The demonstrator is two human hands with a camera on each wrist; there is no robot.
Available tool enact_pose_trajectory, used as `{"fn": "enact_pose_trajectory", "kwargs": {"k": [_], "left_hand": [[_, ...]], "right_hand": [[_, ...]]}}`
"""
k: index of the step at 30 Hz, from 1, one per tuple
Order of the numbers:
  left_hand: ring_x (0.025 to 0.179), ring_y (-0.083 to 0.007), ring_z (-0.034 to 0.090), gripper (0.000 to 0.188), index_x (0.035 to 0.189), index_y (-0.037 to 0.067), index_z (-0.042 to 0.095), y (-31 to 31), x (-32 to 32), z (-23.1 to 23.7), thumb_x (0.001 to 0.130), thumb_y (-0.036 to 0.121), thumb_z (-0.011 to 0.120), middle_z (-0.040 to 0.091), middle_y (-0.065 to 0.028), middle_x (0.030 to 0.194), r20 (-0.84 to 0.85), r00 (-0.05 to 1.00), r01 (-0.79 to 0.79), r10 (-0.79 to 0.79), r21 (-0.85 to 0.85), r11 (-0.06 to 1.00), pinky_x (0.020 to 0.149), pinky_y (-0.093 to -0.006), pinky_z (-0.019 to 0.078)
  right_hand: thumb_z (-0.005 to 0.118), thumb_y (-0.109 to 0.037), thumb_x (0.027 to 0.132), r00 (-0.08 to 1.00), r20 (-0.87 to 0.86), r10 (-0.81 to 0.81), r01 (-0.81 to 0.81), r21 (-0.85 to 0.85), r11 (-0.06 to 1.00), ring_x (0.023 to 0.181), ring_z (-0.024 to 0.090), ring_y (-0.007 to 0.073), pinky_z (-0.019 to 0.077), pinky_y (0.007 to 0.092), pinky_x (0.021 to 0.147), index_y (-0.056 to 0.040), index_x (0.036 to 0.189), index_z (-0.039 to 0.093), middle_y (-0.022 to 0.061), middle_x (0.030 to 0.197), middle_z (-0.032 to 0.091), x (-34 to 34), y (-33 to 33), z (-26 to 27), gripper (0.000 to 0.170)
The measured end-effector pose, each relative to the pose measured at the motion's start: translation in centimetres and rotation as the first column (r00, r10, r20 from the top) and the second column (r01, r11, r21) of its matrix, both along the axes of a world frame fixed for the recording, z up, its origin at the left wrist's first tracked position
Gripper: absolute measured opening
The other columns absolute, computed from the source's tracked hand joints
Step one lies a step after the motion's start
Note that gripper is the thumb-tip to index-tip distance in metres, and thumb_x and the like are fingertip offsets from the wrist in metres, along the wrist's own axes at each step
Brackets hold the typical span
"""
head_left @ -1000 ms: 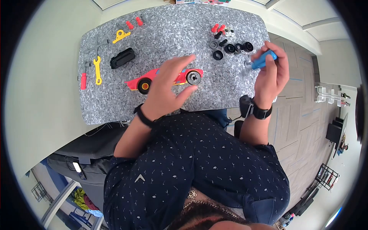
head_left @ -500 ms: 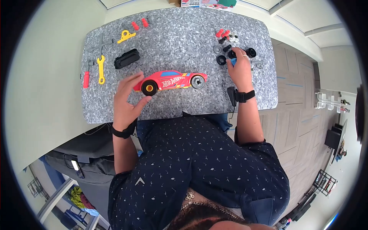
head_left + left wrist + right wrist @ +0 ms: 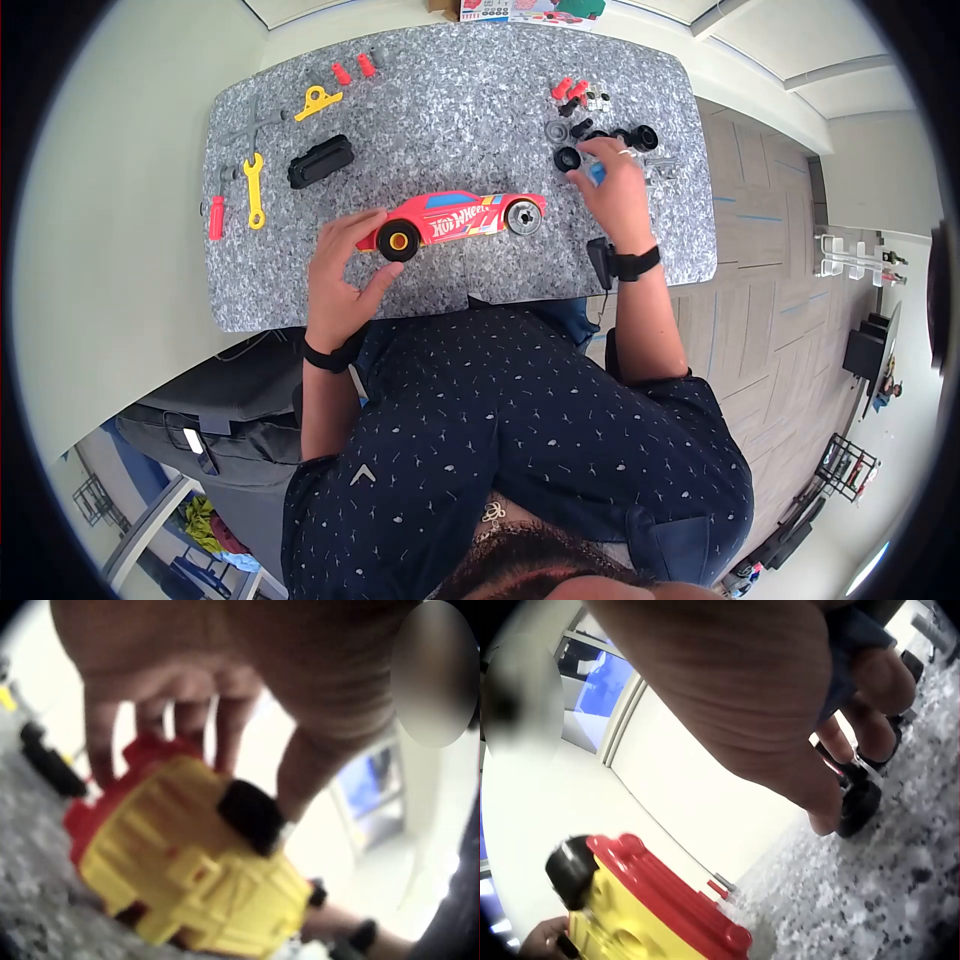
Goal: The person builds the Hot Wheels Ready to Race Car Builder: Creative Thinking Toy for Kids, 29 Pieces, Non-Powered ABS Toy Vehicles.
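A red toy car (image 3: 455,217) with a yellow underside (image 3: 187,862) stands on its side near the front of the table. A black tire is on its rear wheel (image 3: 398,241); the front wheel (image 3: 523,217) shows a bare grey hub. My left hand (image 3: 345,275) grips the car's tail, thumb near the rear wheel and fingers over the far side. My right hand (image 3: 617,195) keeps a blue-handled tool (image 3: 847,660) tucked in its curled fingers. Its thumb and fingertips are right at a loose black tire (image 3: 567,159).
More black wheels (image 3: 643,137), a grey ring (image 3: 557,131) and red pegs (image 3: 562,88) lie past my right hand. At left are a yellow wrench (image 3: 255,192), a red screwdriver (image 3: 216,217), a black part (image 3: 321,161) and a yellow piece (image 3: 318,103).
My left hand has moved from over the car's middle to its tail. My right hand, with the blue-handled tool, has come down to the wheels and shifted left to the loose tire.
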State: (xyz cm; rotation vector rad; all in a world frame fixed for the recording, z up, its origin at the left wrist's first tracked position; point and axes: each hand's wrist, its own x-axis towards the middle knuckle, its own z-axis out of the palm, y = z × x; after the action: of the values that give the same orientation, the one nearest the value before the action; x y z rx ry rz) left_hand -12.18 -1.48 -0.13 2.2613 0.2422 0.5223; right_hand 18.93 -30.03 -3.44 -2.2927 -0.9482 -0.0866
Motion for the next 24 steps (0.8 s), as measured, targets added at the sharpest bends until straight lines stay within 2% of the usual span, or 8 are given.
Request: {"fn": "enact_pose_trajectory", "kwargs": {"k": [4,8,12,13,17,20,22,24], "left_hand": [[0.136,-0.0355,0.067,0.066,0.146,0.007,0.072,-0.8,0.1,0.0,0.085,0.017,0.094,0.074,-0.0155,0.146,0.012,1.0,0.007,-0.007,-0.014,1.0,0.115,-0.0454,0.0508],[0.136,-0.0356,0.067,0.069,0.147,0.008,0.072,-1.7,0.3,0.3,0.083,0.018,0.096,0.073,-0.0147,0.148,0.001,1.0,-0.024,0.024,-0.038,0.999,0.115,-0.0454,0.0511],[0.136,-0.0355,0.067,0.072,0.147,0.01,0.072,-2.0,0.8,0.3,0.08,0.017,0.098,0.073,-0.0129,0.149,0.022,1.0,-0.021,0.023,-0.065,0.998,0.115,-0.0459,0.0518],[0.136,-0.0352,0.067,0.072,0.147,0.01,0.073,-2.1,0.9,0.3,0.079,0.017,0.098,0.073,-0.0124,0.149,0.028,0.999,-0.017,0.018,-0.043,0.999,0.115,-0.0458,0.0523],[0.135,-0.0343,0.067,0.071,0.145,0.01,0.074,-2.3,1.1,0.5,0.079,0.016,0.099,0.073,-0.0109,0.148,0.046,0.999,-0.001,0.002,-0.013,1.0,0.112,-0.0447,0.0543],[0.133,-0.0341,0.067,0.068,0.144,0.01,0.074,-2.2,1.1,-0.1,0.08,0.018,0.098,0.073,-0.0096,0.146,0.048,0.999,0.004,-0.003,-0.028,1.0,0.112,-0.0456,0.0532],[0.131,-0.0342,0.067,0.067,0.143,0.011,0.074,-2.2,1.1,-0.6,0.081,0.019,0.098,0.073,-0.0091,0.145,0.049,0.999,-0.002,0.004,-0.04,0.999,0.112,-0.0461,0.0527],[0.13,-0.0343,0.068,0.066,0.143,0.011,0.074,-2.4,1.1,-0.9,0.081,0.019,0.097,0.074,-0.0091,0.144,0.047,0.999,-0.019,0.021,-0.059,0.998,0.111,-0.0459,0.0532]], "right_hand": [[0.093,-0.009,0.082,0.998,0.062,0.03,-0.028,-0.028,0.999,0.118,0.074,0.0433,0.0611,0.0492,0.1,-0.0036,0.126,0.077,0.0185,0.13,0.075,0.0,0.9,-2.6,0.047],[0.088,-0.008,0.087,0.998,-0.041,0.04,-0.044,-0.084,0.995,0.116,0.075,0.0418,0.0615,0.0485,0.096,-0.0018,0.124,0.077,0.0199,0.128,0.077,-0.5,0.7,-1.8,0.039],[0.079,-0.008,0.096,0.994,-0.095,-0.045,0.053,0.084,0.995,0.095,0.08,0.04,0.0628,0.0439,0.087,-0.0006,0.119,0.079,0.0204,0.11,0.081,-0.8,-0.1,-0.1,0.024],[0.077,-0.007,0.101,0.964,-0.248,-0.1,0.135,0.129,0.982,0.083,0.08,0.0283,0.0622,0.0364,0.078,-0.0004,0.12,0.079,0.0155,0.102,0.083,-0.8,-0.3,0.3,0.02],[0.075,-0.003,0.106,0.866,-0.5,0.002,0.187,0.327,0.927,0.086,0.075,0.0096,0.0585,0.0247,0.071,0.0001,0.119,0.079,0.0075,0.101,0.082,-3.3,0.5,6.2,0.013],[0.081,-0.005,0.104,0.774,-0.592,0.225,0.028,0.387,0.922,0.088,0.075,0.0095,0.0577,0.0257,0.071,-0.0002,0.116,0.079,0.0067,0.103,0.082,-7.2,2.1,9.8,0.013],[0.086,-0.004,0.098,0.733,-0.54,0.414,-0.149,0.467,0.872,0.09,0.076,0.0156,0.0577,0.0309,0.075,-0.0015,0.114,0.079,0.0087,0.102,0.081,-10.0,4.4,9.8,0.018],[0.087,-0.003,0.093,0.773,-0.346,0.531,-0.365,0.442,0.82,0.093,0.076,0.0249,0.0588,0.0372,0.08,-0.0016,0.113,0.079,0.0116,0.102,0.079,-11.3,7.1,9.1,0.021]]}}
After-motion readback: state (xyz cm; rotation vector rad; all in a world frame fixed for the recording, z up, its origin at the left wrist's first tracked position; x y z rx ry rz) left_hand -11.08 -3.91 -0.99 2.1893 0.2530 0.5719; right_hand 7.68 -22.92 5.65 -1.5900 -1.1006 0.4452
